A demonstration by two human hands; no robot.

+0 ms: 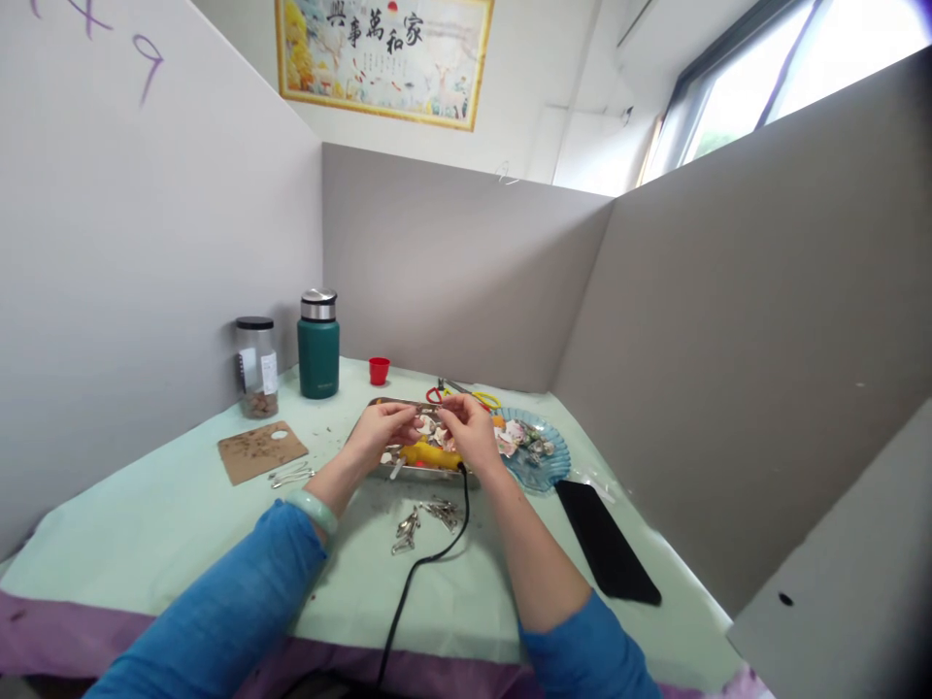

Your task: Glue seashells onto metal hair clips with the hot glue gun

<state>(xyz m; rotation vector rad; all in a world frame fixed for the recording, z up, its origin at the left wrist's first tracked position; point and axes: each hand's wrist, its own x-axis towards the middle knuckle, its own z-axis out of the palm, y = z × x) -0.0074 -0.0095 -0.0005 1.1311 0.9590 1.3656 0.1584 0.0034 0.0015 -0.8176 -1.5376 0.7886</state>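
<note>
My left hand (383, 434) and my right hand (472, 433) are raised close together over a metal tray (375, 402). The fingertips of each are pinched together. Whatever sits between them is too small to make out. Below the hands, a yellow corded tool (431, 455), perhaps a glue gun, lies in the tray among small pale pieces. Its black cord (412, 575) runs down past the table's front edge. Small silver metal clips (408, 530) lie in a loose pile in front of the tray. Beside my right hand is a blue scalloped plate (559, 464) holding small decorative pieces.
A brown board (251, 456), more silver clips (292, 474), a black-lidded jar (256, 374) and a green bottle (318, 351) stand or lie left. Behind the tray are a red cup (379, 371) and scissors (486, 399). A black phone-like slab (608, 544) lies right. Partitions (466, 272) enclose the table.
</note>
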